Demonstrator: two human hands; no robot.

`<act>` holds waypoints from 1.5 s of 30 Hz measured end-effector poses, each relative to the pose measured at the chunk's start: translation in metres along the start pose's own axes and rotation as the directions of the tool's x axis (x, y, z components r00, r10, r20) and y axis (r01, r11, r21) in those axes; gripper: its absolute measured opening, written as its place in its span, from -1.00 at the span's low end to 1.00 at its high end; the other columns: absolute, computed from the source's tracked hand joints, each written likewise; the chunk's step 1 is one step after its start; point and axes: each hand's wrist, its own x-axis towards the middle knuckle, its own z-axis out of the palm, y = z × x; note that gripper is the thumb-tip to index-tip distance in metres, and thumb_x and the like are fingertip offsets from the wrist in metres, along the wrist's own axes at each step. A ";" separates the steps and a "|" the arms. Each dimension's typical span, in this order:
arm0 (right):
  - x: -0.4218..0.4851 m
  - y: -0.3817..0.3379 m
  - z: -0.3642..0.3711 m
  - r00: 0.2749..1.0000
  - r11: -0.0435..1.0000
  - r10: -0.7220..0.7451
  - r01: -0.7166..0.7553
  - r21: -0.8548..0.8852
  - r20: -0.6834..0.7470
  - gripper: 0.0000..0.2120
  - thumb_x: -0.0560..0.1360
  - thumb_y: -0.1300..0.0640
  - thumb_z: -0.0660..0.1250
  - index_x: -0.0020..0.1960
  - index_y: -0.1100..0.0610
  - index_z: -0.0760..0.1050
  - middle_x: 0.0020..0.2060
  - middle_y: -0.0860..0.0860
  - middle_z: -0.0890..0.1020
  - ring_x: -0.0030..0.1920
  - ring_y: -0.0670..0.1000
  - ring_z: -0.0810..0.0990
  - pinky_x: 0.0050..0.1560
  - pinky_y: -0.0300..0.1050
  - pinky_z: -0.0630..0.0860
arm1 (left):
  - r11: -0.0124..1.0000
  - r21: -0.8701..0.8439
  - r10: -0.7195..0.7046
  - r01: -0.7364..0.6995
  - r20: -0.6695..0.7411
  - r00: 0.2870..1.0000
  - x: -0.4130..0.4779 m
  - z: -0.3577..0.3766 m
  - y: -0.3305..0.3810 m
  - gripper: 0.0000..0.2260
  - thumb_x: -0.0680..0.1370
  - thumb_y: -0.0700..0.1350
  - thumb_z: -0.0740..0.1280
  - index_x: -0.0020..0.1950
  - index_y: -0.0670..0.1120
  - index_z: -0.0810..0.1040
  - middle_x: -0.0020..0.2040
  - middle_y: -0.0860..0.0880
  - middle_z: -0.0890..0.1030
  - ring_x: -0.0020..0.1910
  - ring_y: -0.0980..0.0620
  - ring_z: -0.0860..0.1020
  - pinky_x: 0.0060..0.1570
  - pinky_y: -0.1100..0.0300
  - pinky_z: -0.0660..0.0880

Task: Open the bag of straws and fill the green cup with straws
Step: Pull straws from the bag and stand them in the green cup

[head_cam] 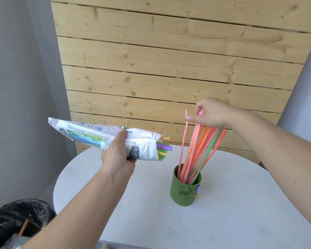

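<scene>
The left grip is curling round the crinkly white printed plastic bag of straws, holding it level above the bench's far left edge, its open mouth facing right. The right grip is pinching the tops of thin pink, orange and green plastic straws standing in the olive-green cylindrical cup mid-bench. They are looking light, bendy and slippery, probably best pinched bundled near the top. The round pale grey bench is sitting before a pine-plank wall.

Plain domestic-looking corner: pine-plank panel, grey walls, small white table, black-lined bin.
</scene>
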 end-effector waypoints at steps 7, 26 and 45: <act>-0.008 0.006 0.008 0.993 1.000 -0.002 0.004 0.018 -0.119 -0.61 0.45 -0.32 0.33 0.03 -0.04 0.61 0.00 0.00 0.65 0.00 0.09 0.58 -0.03 -0.04 0.54 | 1.000 -0.001 0.004 -0.004 -0.002 1.000 -0.001 -0.001 0.000 -0.64 0.57 -0.17 0.52 0.34 -0.11 0.56 0.19 -0.09 0.74 -0.01 -0.06 0.74 0.14 -0.13 0.68; -0.101 -0.049 0.055 0.964 0.705 0.246 -0.110 0.701 -0.096 -0.41 0.63 -0.23 0.02 -0.09 0.25 0.54 -0.41 0.19 0.63 -0.45 0.13 0.54 -0.36 -0.04 0.44 | 0.998 0.019 0.052 -0.053 0.055 0.997 -0.012 0.009 0.006 -0.62 0.58 -0.15 0.51 0.38 -0.14 0.57 0.18 -0.10 0.75 -0.02 -0.04 0.76 0.06 -0.05 0.71; -0.114 -0.069 0.105 0.878 -0.015 0.387 -0.300 0.954 0.282 -0.61 0.64 -0.12 0.13 -0.16 0.15 0.43 -0.50 0.03 0.37 -0.59 -0.02 0.21 -0.51 -0.24 0.11 | 0.979 0.118 0.163 -0.167 0.040 0.986 -0.028 0.016 -0.011 -0.51 0.54 -0.16 0.55 0.43 -0.09 0.49 0.26 -0.12 0.72 -0.08 -0.03 0.73 -0.05 0.06 0.70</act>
